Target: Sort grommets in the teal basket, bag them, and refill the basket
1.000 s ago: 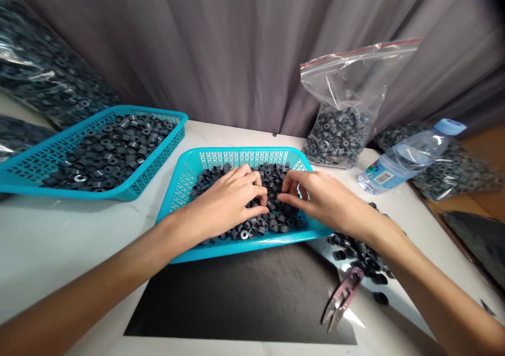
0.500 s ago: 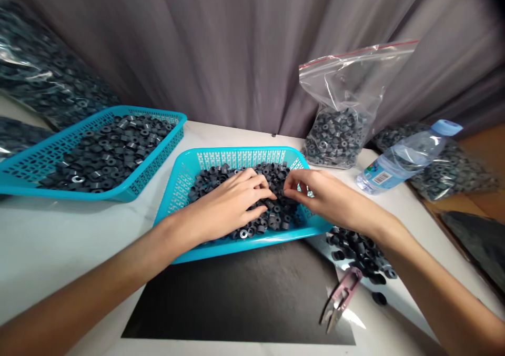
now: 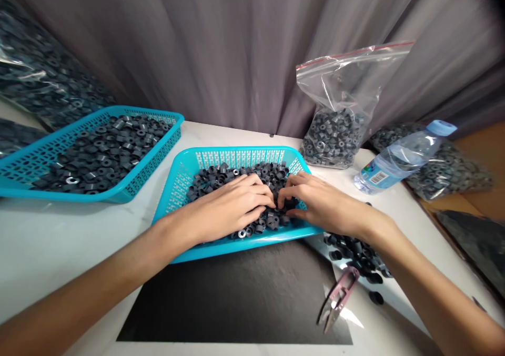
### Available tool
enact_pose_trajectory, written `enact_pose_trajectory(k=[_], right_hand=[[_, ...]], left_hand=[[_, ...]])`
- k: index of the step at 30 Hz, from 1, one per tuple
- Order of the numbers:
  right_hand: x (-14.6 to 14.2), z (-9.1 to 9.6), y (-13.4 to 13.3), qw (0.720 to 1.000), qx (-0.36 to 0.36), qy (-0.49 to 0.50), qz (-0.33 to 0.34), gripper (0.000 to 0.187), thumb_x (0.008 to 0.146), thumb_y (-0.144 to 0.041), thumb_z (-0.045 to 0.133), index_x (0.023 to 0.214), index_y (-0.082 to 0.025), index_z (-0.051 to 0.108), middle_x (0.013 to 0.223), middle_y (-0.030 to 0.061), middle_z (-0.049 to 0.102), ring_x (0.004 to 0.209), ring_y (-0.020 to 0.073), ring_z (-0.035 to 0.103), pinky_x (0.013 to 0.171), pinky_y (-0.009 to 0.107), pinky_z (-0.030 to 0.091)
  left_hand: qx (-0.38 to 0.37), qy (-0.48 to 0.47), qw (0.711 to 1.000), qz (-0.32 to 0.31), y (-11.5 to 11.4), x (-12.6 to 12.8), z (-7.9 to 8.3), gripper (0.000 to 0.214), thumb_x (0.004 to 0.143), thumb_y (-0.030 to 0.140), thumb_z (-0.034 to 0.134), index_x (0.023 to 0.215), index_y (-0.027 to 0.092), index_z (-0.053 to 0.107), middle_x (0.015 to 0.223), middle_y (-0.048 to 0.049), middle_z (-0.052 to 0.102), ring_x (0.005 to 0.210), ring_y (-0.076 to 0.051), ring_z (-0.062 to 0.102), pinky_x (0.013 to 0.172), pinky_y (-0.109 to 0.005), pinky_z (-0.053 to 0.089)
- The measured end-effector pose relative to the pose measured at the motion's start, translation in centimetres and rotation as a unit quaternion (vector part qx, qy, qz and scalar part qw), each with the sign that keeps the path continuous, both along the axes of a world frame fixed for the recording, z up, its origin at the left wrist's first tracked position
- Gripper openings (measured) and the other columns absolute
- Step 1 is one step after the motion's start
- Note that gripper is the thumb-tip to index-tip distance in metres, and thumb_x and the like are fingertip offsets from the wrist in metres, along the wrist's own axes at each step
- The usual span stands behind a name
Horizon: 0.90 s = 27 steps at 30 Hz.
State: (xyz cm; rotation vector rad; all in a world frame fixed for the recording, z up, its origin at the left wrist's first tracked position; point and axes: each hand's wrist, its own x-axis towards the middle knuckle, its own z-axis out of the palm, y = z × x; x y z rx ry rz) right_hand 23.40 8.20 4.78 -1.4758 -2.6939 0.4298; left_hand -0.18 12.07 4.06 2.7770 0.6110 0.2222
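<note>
Over the middle turquoise basket (image 3: 221,251), both my hands reach into a heap of small black ring-shaped pieces (image 3: 211,178). My left hand (image 3: 244,201) lies across the heap with its fingers curled down and close together; whatever the tips hold is hidden. Facing it, my right hand (image 3: 307,195) has its thumb and fingers apart, tips down among the pieces at the basket's right side. The fingertips of the two hands are close to each other. A ring with a bright silver face (image 3: 242,233) sits near the front rim.
Another turquoise basket (image 3: 130,194) of black pieces stands left. Behind right are a zip bag (image 3: 331,135) of pieces and a water bottle (image 3: 398,159). Thread snips (image 3: 339,298) lie on a black mat (image 3: 229,303), beside loose black pieces (image 3: 365,258). A grey curtain (image 3: 221,56) hangs behind.
My right hand has moved left and down into the heap, its pinch opening out. My left hand's fingers have drawn closer together. A second silver-faced ring now shows behind the left hand.
</note>
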Motion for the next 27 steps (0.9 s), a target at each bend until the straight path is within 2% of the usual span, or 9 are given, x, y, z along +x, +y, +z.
enact_pose_trajectory(k=[5,9,13,16,18,21,24,27], right_hand=[[0.1,-0.2,0.1,0.999,0.038,0.010,-0.013,0.002,0.096,-0.019,0.064,0.095,-0.020,0.064,0.103,0.0067,0.062,0.101,0.0232,0.056,0.086,0.035,0.042],[0.3,0.1,0.0,0.998,0.041,0.027,-0.046,0.009,0.099,-0.014,0.054,0.094,-0.019,0.060,0.102,0.0077,0.062,0.092,0.0199,0.059,0.081,0.032,0.044],[0.0,0.3,-0.2,0.997,0.062,0.020,-0.052,0.014,0.101,-0.012,0.046,0.106,-0.018,0.058,0.108,0.0107,0.062,0.094,0.0217,0.062,0.083,0.034,0.045],[-0.4,0.7,-0.4,0.996,0.080,0.013,-0.049,0.022,0.100,-0.008,0.043,0.111,-0.017,0.058,0.112,0.0123,0.059,0.098,0.0231,0.060,0.085,0.036,0.045],[-0.5,1.0,-0.6,0.998,0.057,0.026,-0.027,0.015,0.099,-0.013,0.051,0.110,-0.018,0.059,0.114,0.0109,0.059,0.100,0.0233,0.059,0.086,0.036,0.046],[-0.2,1.5,-1.0,0.997,-0.056,0.052,0.021,0.014,0.096,-0.028,0.065,0.107,-0.021,0.060,0.112,0.0072,0.063,0.102,0.0219,0.060,0.088,0.033,0.048],[0.3,1.6,-1.4,0.989,-0.143,0.029,0.021,0.020,0.091,-0.027,0.072,0.108,-0.021,0.063,0.112,0.0060,0.066,0.107,0.0225,0.061,0.089,0.033,0.048],[0.4,1.5,-1.7,0.989,-0.148,0.005,0.000,0.024,0.087,-0.018,0.075,0.109,-0.021,0.065,0.112,0.0065,0.068,0.107,0.0234,0.062,0.090,0.033,0.049]], left_hand=[[0.038,-0.006,0.999,-0.024,-0.3,0.2,-0.4,0.029,0.105,0.019,0.050,0.127,0.021,0.068,0.127,-0.0017,0.071,0.121,-0.019,0.058,0.112,-0.037,0.039],[0.078,0.010,0.997,-0.022,-0.5,0.1,-0.9,0.031,0.103,0.018,0.051,0.129,0.018,0.067,0.128,-0.0052,0.070,0.125,-0.023,0.057,0.116,-0.041,0.036],[0.118,-0.001,0.993,-0.010,-0.6,-0.1,-0.8,0.029,0.102,0.018,0.052,0.128,0.015,0.066,0.129,-0.0090,0.066,0.129,-0.025,0.052,0.116,-0.042,0.037],[0.105,-0.006,0.994,0.000,-0.7,-0.2,-0.2,0.022,0.105,0.022,0.050,0.119,0.016,0.066,0.123,-0.0075,0.066,0.123,-0.024,0.053,0.112,-0.040,0.040],[0.077,-0.004,0.997,0.007,-0.8,-0.2,0.0,0.019,0.105,0.027,0.051,0.113,0.017,0.065,0.117,-0.0064,0.065,0.117,-0.023,0.054,0.109,-0.039,0.042],[0.060,0.003,0.998,0.016,-1.1,-0.2,-0.2,0.023,0.102,0.037,0.057,0.114,0.018,0.063,0.115,-0.0070,0.063,0.118,-0.025,0.055,0.110,-0.041,0.043],[0.118,0.014,0.993,0.017,-1.6,0.0,-0.6,0.039,0.097,0.049,0.060,0.115,0.014,0.064,0.117,-0.0112,0.064,0.121,-0.030,0.055,0.114,-0.047,0.040],[0.180,0.016,0.983,0.013,-1.8,0.1,-0.7,0.047,0.095,0.056,0.059,0.112,0.012,0.065,0.117,-0.0138,0.065,0.119,-0.033,0.056,0.114,-0.050,0.040]])
